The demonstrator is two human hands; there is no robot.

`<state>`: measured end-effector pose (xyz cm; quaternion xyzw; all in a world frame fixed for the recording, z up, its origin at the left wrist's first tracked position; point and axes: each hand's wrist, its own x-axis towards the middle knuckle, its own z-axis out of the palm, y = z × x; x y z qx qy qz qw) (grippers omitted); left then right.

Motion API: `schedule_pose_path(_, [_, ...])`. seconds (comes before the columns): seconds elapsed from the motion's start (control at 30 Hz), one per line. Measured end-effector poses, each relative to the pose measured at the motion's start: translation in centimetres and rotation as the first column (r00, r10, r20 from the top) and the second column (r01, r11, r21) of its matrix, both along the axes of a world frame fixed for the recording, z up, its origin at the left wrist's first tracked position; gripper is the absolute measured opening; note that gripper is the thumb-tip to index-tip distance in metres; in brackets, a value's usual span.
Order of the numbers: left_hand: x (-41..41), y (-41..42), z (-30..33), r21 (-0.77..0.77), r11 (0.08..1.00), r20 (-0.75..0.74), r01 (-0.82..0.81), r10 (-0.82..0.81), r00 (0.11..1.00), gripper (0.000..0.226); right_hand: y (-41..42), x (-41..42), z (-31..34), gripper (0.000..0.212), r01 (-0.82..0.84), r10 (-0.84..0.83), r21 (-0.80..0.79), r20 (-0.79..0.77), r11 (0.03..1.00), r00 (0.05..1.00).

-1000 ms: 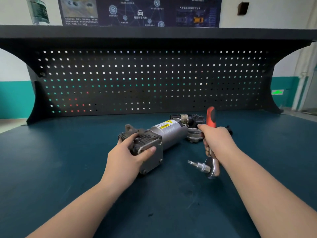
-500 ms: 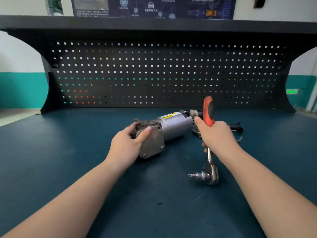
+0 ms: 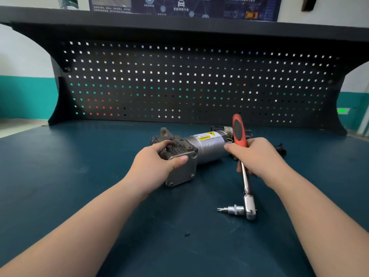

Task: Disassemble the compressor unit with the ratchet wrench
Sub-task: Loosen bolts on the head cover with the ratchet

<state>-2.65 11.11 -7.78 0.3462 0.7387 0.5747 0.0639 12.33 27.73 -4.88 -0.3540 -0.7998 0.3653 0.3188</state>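
The compressor unit point(image 3: 207, 145) lies on its side on the dark blue bench: a silver cylinder with a yellow warning label and a grey square end plate with bolts at its near left end. My left hand point(image 3: 157, 162) grips that end, thumb pressed on the plate. My right hand point(image 3: 257, 156) holds the ratchet wrench point(image 3: 246, 188) by its red and black handle, just right of the cylinder. The chrome shaft points toward me, and the head carries a socket with a bit pointing left, apart from the compressor.
A black pegboard back panel point(image 3: 191, 82) with a shelf above closes off the far side of the bench point(image 3: 60, 176). Small dark parts point(image 3: 280, 148) lie behind my right hand. A small dark speck point(image 3: 187, 234) lies on the near bench surface.
The camera view has shifted. My left hand's grip on the compressor's end has adjusted, and the unit has turned slightly. The wrench head has dropped lower and nearer to me.
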Motion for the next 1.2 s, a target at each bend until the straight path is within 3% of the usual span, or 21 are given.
schedule_pose_path(0.17, [1.3,-0.4,0.9,0.01,0.999,0.076,-0.031,0.03,0.997,0.056,-1.2,0.1,0.6,0.03,-0.009,0.02,0.046,-0.226,0.999,0.974])
schedule_pose_path(0.23, [2.5,-0.6,1.2,0.001,0.974,-0.066,-0.225,0.225,0.972,0.044,-1.5,-0.4,0.4,0.034,-0.025,0.021,-0.011,-0.293,1.0,0.956])
schedule_pose_path(0.27, [3.2,-0.8,1.5,0.071,0.947,-0.162,-0.313,0.32,0.933,0.032,-1.6,-0.7,0.1,0.036,-0.03,0.013,-0.049,-0.316,0.998,0.949])
schedule_pose_path(0.33, [4.8,-1.3,2.1,0.254,0.912,-0.231,-0.322,0.38,0.895,0.018,-1.4,-1.1,-0.4,0.04,-0.015,-0.03,-0.125,-0.348,0.992,0.937])
schedule_pose_path(0.4, [5.8,-1.5,2.7,0.262,0.931,-0.076,-0.253,0.281,0.957,0.012,-1.1,-1.3,-0.9,0.043,0.028,-0.1,-0.196,-0.365,0.98,0.926])
schedule_pose_path(0.47, [6.4,-1.5,2.8,0.158,0.98,0.224,-0.119,0.082,0.971,0.004,-0.6,-1.3,-1.2,0.047,0.092,-0.176,-0.248,-0.341,0.964,0.923])
schedule_pose_path(0.5, [6.7,-1.6,2.8,0.102,0.995,0.394,0.002,-0.042,0.918,0.007,-0.3,-1.3,-1.4,0.048,0.119,-0.209,-0.272,-0.328,0.955,0.921])
schedule_pose_path(0.57, [7.5,-1.5,2.6,0.019,0.958,0.642,0.285,-0.23,0.731,0.012,0.2,-1.4,-1.7,0.047,0.143,-0.254,-0.326,-0.329,0.935,0.91])
schedule_pose_path(0.67, [8.2,-1.4,1.8,-0.052,0.846,0.743,0.531,-0.323,0.586,0.011,0.4,-1.6,-2.0,0.045,0.129,-0.298,-0.433,-0.35,0.892,0.888])
schedule_pose_path(0.77, [8.4,-1.2,1.2,-0.073,0.828,0.745,0.556,-0.325,0.582,0.014,0.4,-1.6,-2.2,0.047,0.099,-0.316,-0.515,-0.354,0.852,0.88])
schedule_pose_path(0.83, [8.4,-1.1,1.1,-0.091,0.856,0.73,0.508,-0.29,0.619,0.014,0.5,-1.5,-2.3,0.048,0.107,-0.324,-0.533,-0.333,0.84,0.886])
schedule_pose_path(0.9, [7.9,-0.9,1.2,-0.114,0.927,0.619,0.357,-0.214,0.756,0.015,0.6,-1.5,-2.3,0.046,0.101,-0.32,-0.539,-0.33,0.836,0.888])
schedule_pose_path(0.97, [6.5,-0.6,1.3,-0.115,0.993,0.296,0.038,-0.003,0.955,0.016,0.7,-1.4,-1.9,0.042,0.087,-0.31,-0.538,-0.34,0.838,0.888])
schedule_pose_path(1.0, [5.7,-0.5,1.4,-0.04,0.989,0.114,-0.145,0.149,0.982,0.011,0.9,-1.4,-1.8,0.039,0.08,-0.304,-0.539,-0.34,0.838,0.89])
schedule_pose_path(1.03, [5.1,-0.5,1.6,0.048,0.959,-0.002,-0.279,0.279,0.96,0.005,1.0,-1.3,-1.6,0.037,0.073,-0.294,-0.545,-0.331,0.835,0.896])
schedule_pose_path(1.1, [4.0,-0.4,1.4,0.172,0.903,-0.085,-0.394,0.412,0.907,0.03,1.4,-0.9,-1.3,0.034,0.063,-0.257,-0.563,-0.272,0.824,0.927])
schedule_pose_path(1.2, [3.1,0.2,0.4,0.149,0.934,-0.153,-0.325,0.346,0.926,0.065,2.2,-0.1,-1.6,0.035,0.104,-0.194,-0.545,-0.111,0.832,0.975])
